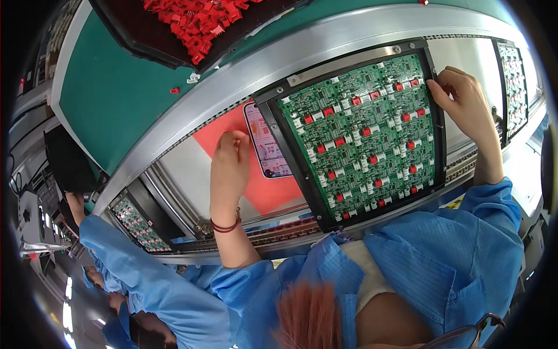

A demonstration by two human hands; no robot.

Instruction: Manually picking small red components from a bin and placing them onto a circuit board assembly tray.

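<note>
A black-edged frame [288, 151] lies on the conveyor before me, holding a panel of green circuit boards [349, 154] with red and white connectors. At its upper right edge is my right hand [465, 99], thumb tip against the rim and the other fingers curled in. My left hand [231, 166], with a dark red cord at the wrist, hovers left of the frame; its fingertips are drawn together, and anything between them is hidden. Beside that hand a smartphone [267, 148] with a lit screen rests on a red sheet [270, 195], partly covered by the frame.
A dark bin [125, 35] heaped with red connectors [197, 26] stands on the green bench top [96, 87]. One loose red connector [174, 91] and a white one [193, 77] lie below it. Further board frames sit at far right [514, 87] and lower left [139, 224]. A blue-sleeved co-worker [157, 279] is at left.
</note>
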